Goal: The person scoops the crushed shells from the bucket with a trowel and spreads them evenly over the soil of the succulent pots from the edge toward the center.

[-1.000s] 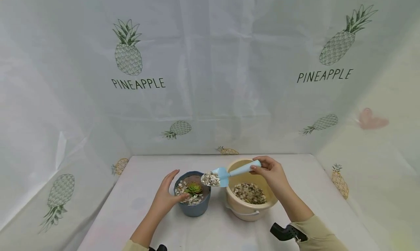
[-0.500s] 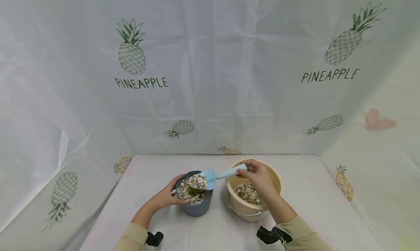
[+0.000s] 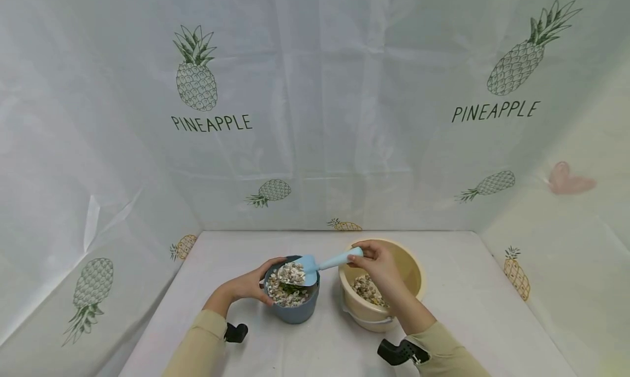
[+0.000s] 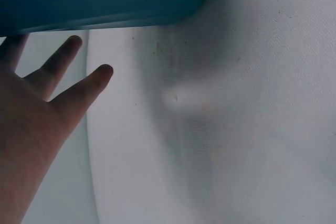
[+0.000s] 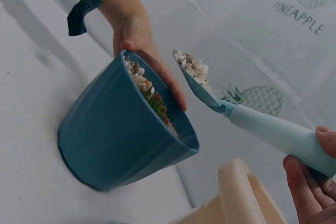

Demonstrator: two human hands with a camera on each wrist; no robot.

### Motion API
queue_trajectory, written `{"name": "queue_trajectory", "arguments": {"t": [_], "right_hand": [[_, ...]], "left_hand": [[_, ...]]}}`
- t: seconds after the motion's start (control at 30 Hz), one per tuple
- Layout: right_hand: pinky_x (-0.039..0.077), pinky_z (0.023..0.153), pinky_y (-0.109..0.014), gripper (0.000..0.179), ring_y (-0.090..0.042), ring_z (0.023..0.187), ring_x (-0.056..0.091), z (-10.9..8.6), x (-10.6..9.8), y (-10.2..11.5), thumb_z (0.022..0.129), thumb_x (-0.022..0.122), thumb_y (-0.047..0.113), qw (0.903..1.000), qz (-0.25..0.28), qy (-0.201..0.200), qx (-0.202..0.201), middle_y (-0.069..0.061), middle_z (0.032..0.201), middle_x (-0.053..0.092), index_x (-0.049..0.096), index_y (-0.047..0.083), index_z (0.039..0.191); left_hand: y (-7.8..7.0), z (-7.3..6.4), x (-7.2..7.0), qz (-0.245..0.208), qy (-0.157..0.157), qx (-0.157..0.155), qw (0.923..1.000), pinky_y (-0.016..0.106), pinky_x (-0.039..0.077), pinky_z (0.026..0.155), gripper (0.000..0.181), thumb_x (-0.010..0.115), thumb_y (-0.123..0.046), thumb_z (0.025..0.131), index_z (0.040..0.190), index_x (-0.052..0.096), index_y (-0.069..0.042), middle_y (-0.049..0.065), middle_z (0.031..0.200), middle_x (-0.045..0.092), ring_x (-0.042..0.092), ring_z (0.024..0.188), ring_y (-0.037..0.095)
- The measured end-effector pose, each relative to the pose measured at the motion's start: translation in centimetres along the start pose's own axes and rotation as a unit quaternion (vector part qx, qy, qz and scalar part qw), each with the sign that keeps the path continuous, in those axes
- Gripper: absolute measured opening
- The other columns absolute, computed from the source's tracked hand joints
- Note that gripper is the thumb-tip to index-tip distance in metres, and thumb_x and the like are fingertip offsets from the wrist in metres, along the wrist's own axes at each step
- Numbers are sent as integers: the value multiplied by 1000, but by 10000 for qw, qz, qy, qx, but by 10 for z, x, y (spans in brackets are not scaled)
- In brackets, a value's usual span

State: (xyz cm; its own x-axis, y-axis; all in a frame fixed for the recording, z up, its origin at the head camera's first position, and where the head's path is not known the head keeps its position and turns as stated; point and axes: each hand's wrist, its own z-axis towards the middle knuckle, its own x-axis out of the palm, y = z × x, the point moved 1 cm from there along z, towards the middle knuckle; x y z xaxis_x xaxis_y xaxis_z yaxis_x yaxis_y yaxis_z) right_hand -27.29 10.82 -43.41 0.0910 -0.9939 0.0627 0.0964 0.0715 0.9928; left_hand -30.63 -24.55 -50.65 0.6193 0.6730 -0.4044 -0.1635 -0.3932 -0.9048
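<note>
My right hand point(image 3: 380, 266) pinches the handle of a light blue hand trowel point(image 3: 339, 259). Pale pebbles point(image 5: 193, 71) are heaped on its blade, which is over a blue flower pot point(image 3: 295, 314) and above its rim in the right wrist view. Inside the pot a green succulent point(image 5: 158, 107) sits among pebbles; the blade partly covers it in the head view. From the left, my left hand point(image 3: 250, 285) holds the pot at its rim, thumb on the near side and a finger along the far side. Its other fingers point(image 4: 79, 90) are spread below the pot in the left wrist view.
A cream bucket point(image 3: 364, 313) with more pebbles point(image 3: 368, 289) stands right of the pot, under my right forearm. Its handle hangs down in front. White sheeting printed with pineapples point(image 3: 197, 87) encloses the white table point(image 3: 472, 289) at the back and sides.
The loaded trowel has moved left from beside the pot to over it, its blade now tilted slightly. My left hand has closed in on the pot's rim.
</note>
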Motion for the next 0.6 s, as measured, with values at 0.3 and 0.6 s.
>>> {"name": "queue_trajectory", "arguments": {"t": [0.3, 0.6], "right_hand": [[56, 83, -39, 35, -22, 83, 71, 3, 7, 1, 86, 70, -4, 9995, -218, -141, 197, -19, 104, 69, 58, -11, 119], [57, 81, -35, 31, -21, 82, 71, 5, 8, 2, 85, 71, -5, 9993, -153, -252, 250, -18, 104, 69, 62, -7, 114]], "left_hand": [[2, -2, 5, -173, -307, 9, 9994, 65, 32, 104, 108, 88, -18, 72, 156, 20, -25, 19, 157, 14, 21, 139, 46], [6, -6, 18, -412, -694, 161, 9966, 68, 30, 103, 106, 87, -18, 74, 156, 20, -21, 21, 158, 11, 16, 141, 48]]}}
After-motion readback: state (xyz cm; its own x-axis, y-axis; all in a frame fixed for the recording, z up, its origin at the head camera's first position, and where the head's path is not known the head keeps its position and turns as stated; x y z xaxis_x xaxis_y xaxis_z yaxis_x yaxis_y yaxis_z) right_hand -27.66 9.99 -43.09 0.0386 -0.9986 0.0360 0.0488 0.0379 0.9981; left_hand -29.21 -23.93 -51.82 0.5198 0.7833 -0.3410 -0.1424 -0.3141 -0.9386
